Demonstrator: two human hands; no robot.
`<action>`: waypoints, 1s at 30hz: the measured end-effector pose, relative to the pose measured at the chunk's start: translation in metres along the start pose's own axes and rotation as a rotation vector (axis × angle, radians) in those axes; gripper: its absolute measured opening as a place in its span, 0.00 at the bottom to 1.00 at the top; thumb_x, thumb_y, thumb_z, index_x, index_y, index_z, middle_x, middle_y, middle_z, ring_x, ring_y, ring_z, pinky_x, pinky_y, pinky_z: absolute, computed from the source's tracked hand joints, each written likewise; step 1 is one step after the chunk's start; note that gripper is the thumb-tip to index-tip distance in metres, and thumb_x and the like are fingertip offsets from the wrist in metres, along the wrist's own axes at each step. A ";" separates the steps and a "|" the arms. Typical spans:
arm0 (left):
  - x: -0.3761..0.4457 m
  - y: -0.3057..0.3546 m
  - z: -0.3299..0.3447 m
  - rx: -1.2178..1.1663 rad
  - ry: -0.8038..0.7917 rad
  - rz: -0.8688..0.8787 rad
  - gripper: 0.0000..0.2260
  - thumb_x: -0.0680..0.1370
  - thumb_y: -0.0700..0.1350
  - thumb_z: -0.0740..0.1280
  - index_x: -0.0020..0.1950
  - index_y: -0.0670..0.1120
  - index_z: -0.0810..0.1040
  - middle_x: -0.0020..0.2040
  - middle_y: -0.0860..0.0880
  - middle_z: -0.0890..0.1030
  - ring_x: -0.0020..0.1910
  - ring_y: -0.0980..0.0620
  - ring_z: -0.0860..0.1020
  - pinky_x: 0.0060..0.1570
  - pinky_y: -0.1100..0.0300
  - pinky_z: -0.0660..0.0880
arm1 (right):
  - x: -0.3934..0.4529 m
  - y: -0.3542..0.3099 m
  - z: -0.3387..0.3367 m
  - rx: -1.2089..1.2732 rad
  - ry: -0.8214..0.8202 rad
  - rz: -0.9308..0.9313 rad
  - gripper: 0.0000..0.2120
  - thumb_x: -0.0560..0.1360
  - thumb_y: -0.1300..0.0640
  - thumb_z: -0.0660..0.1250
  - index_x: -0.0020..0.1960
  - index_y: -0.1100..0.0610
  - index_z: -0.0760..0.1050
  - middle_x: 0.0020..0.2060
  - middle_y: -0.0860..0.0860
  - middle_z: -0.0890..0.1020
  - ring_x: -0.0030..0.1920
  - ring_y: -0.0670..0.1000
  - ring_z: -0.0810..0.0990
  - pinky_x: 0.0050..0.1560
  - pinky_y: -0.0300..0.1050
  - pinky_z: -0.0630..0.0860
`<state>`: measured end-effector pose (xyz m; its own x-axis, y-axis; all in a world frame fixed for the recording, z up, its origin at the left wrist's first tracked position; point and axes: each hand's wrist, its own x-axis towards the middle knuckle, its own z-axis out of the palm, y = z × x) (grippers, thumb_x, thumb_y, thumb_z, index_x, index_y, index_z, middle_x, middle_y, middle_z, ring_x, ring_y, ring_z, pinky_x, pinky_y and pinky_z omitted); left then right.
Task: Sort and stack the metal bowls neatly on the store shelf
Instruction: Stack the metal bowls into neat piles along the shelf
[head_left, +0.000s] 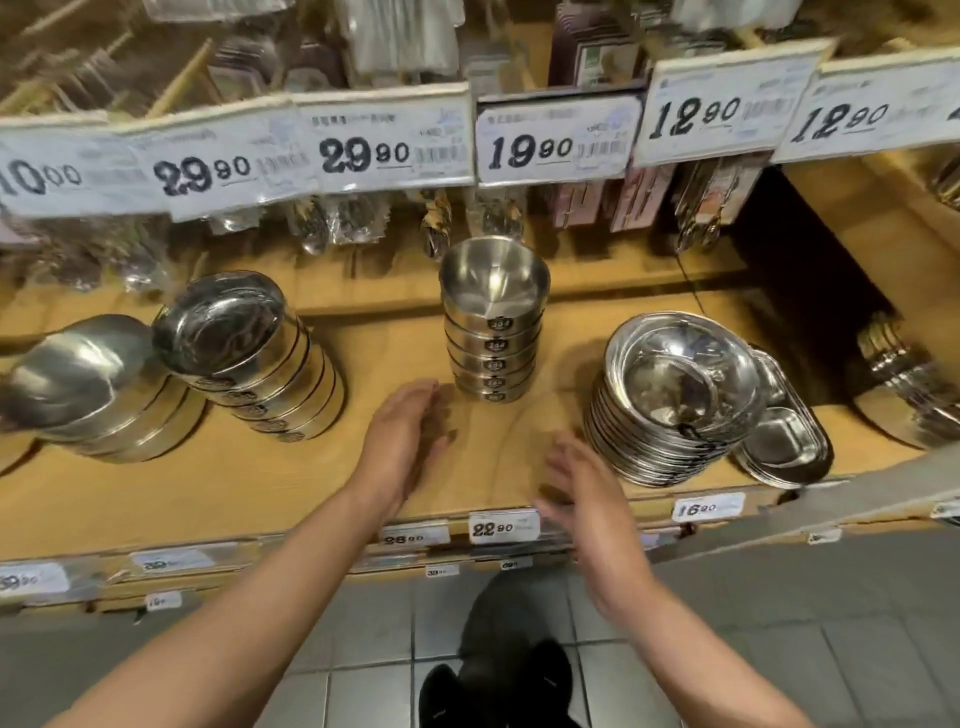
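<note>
An upright stack of several small metal bowls (493, 332) stands in the middle of the wooden shelf (260, 478). My left hand (402, 441) hovers open just in front and left of that stack, palm turned inward. My right hand (582, 493) is open above the shelf's front edge, to the lower right of the stack, and is motion-blurred. Neither hand holds anything. A leaning stack of wider bowls (249, 358) sits to the left, and another leaning stack (93, 395) is at the far left. On the right stands a pile of shallow wide-rimmed bowls (670, 405).
Oval divided metal trays (784, 441) lean behind the right pile. More metalware (904, 384) sits at the far right. Price tags (550, 140) line the upper shelf edge with packaged utensils hanging behind. Smaller price labels (503, 527) line the front edge. Grey floor tiles lie below.
</note>
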<state>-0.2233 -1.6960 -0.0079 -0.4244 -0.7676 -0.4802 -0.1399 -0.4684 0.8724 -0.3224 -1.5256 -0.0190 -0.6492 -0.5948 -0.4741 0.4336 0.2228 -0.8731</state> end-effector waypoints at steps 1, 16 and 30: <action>0.009 0.002 -0.001 0.013 -0.007 0.038 0.09 0.84 0.48 0.62 0.58 0.49 0.81 0.55 0.49 0.83 0.57 0.49 0.80 0.66 0.38 0.75 | 0.012 -0.005 0.012 -0.014 -0.021 -0.027 0.12 0.86 0.54 0.57 0.61 0.41 0.76 0.67 0.47 0.79 0.64 0.44 0.79 0.64 0.49 0.78; 0.071 -0.012 0.016 -0.075 -0.345 0.236 0.14 0.86 0.43 0.56 0.68 0.55 0.75 0.59 0.56 0.84 0.60 0.57 0.80 0.62 0.59 0.76 | 0.133 0.003 0.052 -0.088 0.011 -0.386 0.27 0.80 0.42 0.55 0.79 0.41 0.64 0.75 0.42 0.72 0.76 0.46 0.68 0.78 0.59 0.61; 0.057 -0.019 -0.027 -0.214 -0.284 0.229 0.18 0.86 0.40 0.57 0.75 0.47 0.71 0.65 0.45 0.82 0.58 0.52 0.81 0.55 0.61 0.80 | 0.111 0.014 0.084 -0.025 -0.110 -0.349 0.25 0.80 0.45 0.57 0.77 0.43 0.67 0.73 0.44 0.75 0.75 0.48 0.71 0.77 0.61 0.65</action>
<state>-0.2212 -1.7427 -0.0548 -0.6565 -0.7256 -0.2063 0.1627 -0.4033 0.9005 -0.3362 -1.6534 -0.0747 -0.6838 -0.7174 -0.1334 0.1817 0.0096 -0.9833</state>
